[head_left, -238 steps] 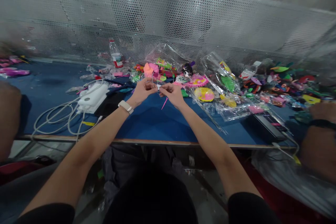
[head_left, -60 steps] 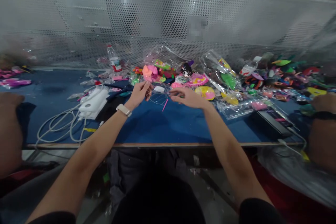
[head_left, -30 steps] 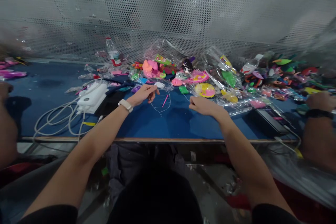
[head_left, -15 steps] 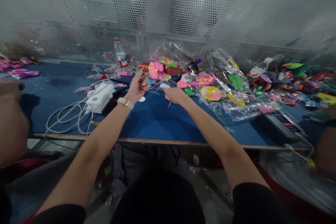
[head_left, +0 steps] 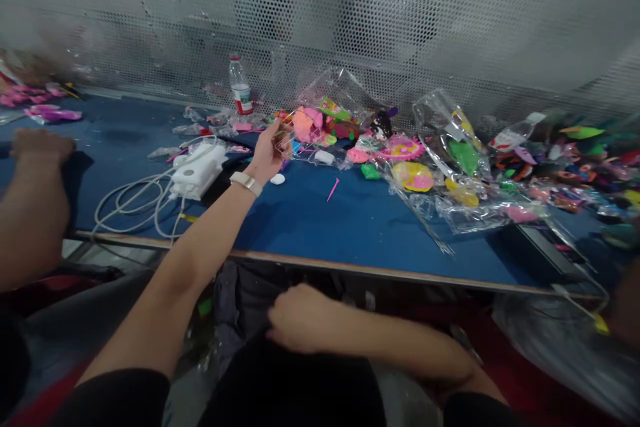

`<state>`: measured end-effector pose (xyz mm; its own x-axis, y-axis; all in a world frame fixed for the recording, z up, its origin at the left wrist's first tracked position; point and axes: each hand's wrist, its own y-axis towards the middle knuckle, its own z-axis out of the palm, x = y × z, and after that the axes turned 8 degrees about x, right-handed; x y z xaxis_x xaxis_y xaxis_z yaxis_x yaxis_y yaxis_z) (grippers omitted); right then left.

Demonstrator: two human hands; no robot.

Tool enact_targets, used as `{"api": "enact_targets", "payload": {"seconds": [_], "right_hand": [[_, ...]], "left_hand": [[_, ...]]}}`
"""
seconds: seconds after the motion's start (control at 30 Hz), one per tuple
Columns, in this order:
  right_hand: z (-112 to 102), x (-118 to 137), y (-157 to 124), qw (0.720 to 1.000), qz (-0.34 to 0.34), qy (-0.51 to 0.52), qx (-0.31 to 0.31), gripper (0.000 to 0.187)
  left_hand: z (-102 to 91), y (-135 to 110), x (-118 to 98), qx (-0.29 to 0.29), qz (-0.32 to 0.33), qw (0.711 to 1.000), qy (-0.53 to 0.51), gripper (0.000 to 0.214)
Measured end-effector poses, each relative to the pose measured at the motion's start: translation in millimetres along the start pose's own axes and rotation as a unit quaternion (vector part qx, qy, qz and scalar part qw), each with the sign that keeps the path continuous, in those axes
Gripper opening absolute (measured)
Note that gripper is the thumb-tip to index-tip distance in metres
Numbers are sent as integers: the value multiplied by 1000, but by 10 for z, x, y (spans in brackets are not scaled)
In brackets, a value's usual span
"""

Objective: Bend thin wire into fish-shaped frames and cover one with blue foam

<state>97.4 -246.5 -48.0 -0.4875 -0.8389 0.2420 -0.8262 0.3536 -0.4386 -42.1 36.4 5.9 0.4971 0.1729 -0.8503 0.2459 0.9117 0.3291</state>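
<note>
Just short of the toy pile [head_left: 320, 123], the left hand [head_left: 270, 150] alone now pinches what looks like a wire loop [head_left: 283, 139], the right hand [head_left: 300, 317] having let go and dropped well back from the pile, loosely fisted, holding nothing that shows.

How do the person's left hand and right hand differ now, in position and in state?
The left hand is raised over the blue table; the right hand is low, below the table edge, at the lap. The left hand pinches a thin clear piece; the right hand has curled fingers with nothing visible in them. The left wrist wears a pale band; the right wrist is bare. Both forearms are bare.
</note>
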Motion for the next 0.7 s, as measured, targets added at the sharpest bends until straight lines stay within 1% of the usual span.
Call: {"api": "enact_targets", "payload": {"seconds": [0.03,0.07,0.13,0.17,0.2,0.23,0.27,0.3,0.33,0.37,0.4,0.47,0.5,0.53,0.57,0.6,0.63,0.67,0.7], "right_hand": [[187,105,143,999,-5,-1,46,25],[348,172,302,995,11,-3,94,15],[575,226,631,994,12,8,110,18],[640,232,782,992,-16,16,122,19],[680,235,910,992,-52,20,112,19],[697,239,1008,989,-102,36,97,16],[698,245,1070,988,-139,55,44,17],[683,248,1091,983,-170,73,-11,25],[652,246,1066,975,-195,89,-50,36],[606,232,992,971,-208,101,-67,44],[541,202,864,969,-215,113,-53,48],[355,81,453,950,-271,156,20,44],[239,-14,177,936,-296,188,35,44],[114,-131,-133,930,-295,215,41,45],[-11,-269,-464,930,-272,244,40,45],[-125,-425,-800,936,-215,277,28,43],[-219,-597,-1123,946,-129,299,-1,37],[-286,-781,-1419,953,-17,296,-65,29],[-321,-975,-1674,949,98,263,-141,26]], "left_hand": [[15,-7,-5,2,-1,1000,-3,47],[31,-14,-11,6,-1,1000,-5,46],[62,-29,-22,13,-1,1000,-2,46],[75,-36,-27,15,-1,1000,-1,46],[87,-42,-31,14,-1,1000,0,46],[97,-49,-35,13,-2,1000,1,46],[107,-54,-36,11,-2,1000,0,46],[116,-60,-35,11,-3,1000,1,46],[125,-66,-31,12,-3,1000,5,46],[136,-72,-23,15,-3,1000,13,47],[147,-80,-12,21,-4,999,24,48],[176,-101,19,40,-6,998,50,48],[193,-116,37,53,-11,996,65,48],[211,-136,53,69,-20,994,82,48],[232,-160,68,90,-35,990,106,48],[256,-190,80,118,-57,982,138,49],[283,-224,89,156,-85,967,182,50],[316,-261,97,200,-115,944,236,51],[353,-298,106,247,-142,909,304,52]]}}
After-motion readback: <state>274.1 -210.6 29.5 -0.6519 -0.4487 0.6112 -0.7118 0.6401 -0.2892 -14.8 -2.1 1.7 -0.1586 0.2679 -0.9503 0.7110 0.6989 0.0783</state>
